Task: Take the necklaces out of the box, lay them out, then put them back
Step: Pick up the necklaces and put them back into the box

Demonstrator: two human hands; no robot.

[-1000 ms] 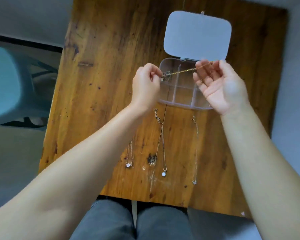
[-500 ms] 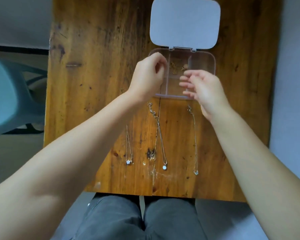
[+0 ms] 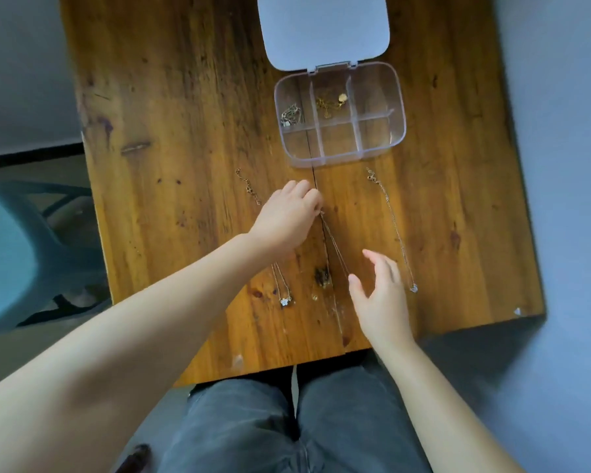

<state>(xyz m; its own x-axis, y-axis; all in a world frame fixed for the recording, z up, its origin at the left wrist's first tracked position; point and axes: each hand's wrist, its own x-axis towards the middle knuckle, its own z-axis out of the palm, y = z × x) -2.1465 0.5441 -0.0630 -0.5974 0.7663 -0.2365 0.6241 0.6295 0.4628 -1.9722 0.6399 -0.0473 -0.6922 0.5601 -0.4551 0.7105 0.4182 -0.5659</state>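
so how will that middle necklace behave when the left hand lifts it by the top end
Probably limp: the middle necklace is a very fine chain, so it should drape from the left hand. Its lower end lies hidden under the right hand. It looks light, and may bunch or tangle.

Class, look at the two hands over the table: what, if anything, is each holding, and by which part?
The left hand pinches the middle necklace at its top, clasp end. The right hand is open, holding nothing.

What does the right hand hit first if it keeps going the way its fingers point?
Probably the middle necklace: the right hand is open, fingers aimed up-left, and that chain crosses just ahead of them. Height above the table is unclear.
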